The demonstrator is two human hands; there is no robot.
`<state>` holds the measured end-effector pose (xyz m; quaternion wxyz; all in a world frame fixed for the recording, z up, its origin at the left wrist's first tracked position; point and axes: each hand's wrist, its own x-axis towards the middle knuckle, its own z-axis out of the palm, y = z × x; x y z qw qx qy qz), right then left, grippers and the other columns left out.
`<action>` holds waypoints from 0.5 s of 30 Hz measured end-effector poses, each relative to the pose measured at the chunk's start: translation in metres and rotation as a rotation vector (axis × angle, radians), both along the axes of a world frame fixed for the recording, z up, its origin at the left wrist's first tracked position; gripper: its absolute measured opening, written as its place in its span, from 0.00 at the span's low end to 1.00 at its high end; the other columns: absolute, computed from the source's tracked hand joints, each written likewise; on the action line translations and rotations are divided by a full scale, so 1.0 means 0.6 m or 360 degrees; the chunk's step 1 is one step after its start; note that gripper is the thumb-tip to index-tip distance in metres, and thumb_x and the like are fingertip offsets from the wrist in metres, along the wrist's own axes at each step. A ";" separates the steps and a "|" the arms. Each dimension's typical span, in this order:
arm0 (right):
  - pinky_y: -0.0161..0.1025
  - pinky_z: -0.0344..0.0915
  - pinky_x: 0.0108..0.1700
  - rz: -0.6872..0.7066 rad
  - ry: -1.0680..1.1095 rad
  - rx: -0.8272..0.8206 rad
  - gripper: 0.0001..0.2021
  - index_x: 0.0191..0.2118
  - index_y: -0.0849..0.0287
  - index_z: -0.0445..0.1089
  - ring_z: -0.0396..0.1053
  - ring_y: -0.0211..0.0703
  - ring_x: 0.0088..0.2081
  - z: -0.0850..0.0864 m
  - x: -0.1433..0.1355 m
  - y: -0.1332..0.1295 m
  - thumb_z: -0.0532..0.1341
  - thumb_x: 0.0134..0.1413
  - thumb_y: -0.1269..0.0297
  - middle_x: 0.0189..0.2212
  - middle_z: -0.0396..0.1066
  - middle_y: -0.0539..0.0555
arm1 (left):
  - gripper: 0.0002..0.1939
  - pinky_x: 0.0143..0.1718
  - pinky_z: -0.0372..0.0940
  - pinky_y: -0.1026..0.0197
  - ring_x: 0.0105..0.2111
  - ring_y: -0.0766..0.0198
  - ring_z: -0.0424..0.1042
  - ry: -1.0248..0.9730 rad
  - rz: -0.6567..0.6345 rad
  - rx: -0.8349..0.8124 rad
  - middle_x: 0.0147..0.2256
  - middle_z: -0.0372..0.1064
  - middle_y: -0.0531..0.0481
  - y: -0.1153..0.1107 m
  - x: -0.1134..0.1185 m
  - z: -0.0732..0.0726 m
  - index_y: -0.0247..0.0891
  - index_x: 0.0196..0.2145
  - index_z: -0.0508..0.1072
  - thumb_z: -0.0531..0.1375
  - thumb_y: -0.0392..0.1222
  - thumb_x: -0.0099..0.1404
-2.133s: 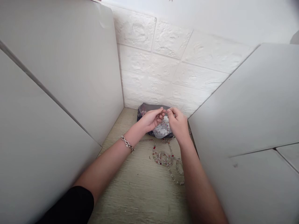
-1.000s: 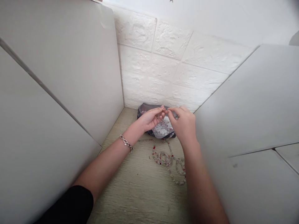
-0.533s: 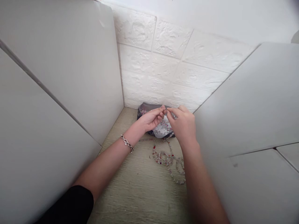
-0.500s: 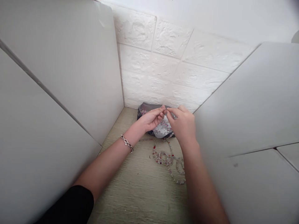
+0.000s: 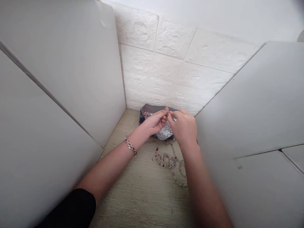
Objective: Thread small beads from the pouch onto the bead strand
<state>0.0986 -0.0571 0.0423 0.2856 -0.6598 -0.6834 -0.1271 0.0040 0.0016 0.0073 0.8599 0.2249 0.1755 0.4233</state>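
Observation:
My left hand is closed in a pinch, its thumb and fingertips meeting those of my right hand. That hand is pinched too, and whatever lies between the fingertips is too small to make out. Below and behind both hands is an open bag with a grey inside and a dark patterned outside. Small pinkish and clear beads lie in it on something white. A long beaded string, pale with a few red beads, is coiled on the surface in front of the bag, partly hidden by my right forearm.
The light wood-grain surface runs back to a white brick-patterned wall. Tall white panels stand close on the left and on the right, making a narrow space round my arms.
My right hand has shifted slightly left, closer against my left fingertips. My left hand has moved very slightly to the right. The bag and the beaded string stay in place.

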 end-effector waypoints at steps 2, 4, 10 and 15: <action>0.35 0.49 0.26 -0.0020 -0.0008 0.0008 0.17 0.28 0.58 0.72 0.57 0.35 0.24 -0.001 -0.002 0.000 0.48 0.54 0.59 0.25 0.64 0.53 | 0.10 0.19 0.57 0.76 0.17 0.80 0.59 -0.0021 0.0003 -0.0019 0.19 0.62 0.55 -0.001 0.002 -0.001 0.30 0.21 0.67 0.54 0.33 0.59; 0.35 0.49 0.26 -0.0031 -0.0009 0.0017 0.16 0.27 0.58 0.71 0.57 0.36 0.24 -0.001 -0.003 0.000 0.48 0.54 0.59 0.25 0.64 0.54 | 0.10 0.20 0.58 0.75 0.18 0.79 0.61 -0.0024 0.0019 -0.0034 0.19 0.63 0.54 -0.002 0.004 -0.003 0.30 0.21 0.67 0.54 0.33 0.59; 0.35 0.50 0.27 -0.0061 0.0063 0.0055 0.15 0.26 0.59 0.70 0.58 0.36 0.25 -0.004 -0.007 -0.001 0.49 0.53 0.60 0.26 0.65 0.54 | 0.10 0.21 0.60 0.74 0.19 0.78 0.63 -0.0020 0.0038 -0.0078 0.21 0.64 0.53 0.001 0.008 -0.009 0.30 0.21 0.67 0.55 0.34 0.59; 0.35 0.50 0.27 -0.0076 0.0096 0.0046 0.15 0.26 0.59 0.69 0.58 0.37 0.26 -0.004 -0.010 -0.002 0.48 0.53 0.60 0.26 0.64 0.54 | 0.10 0.21 0.60 0.74 0.19 0.78 0.63 -0.0040 0.0042 -0.0067 0.20 0.65 0.54 -0.002 0.008 -0.007 0.30 0.21 0.67 0.55 0.34 0.59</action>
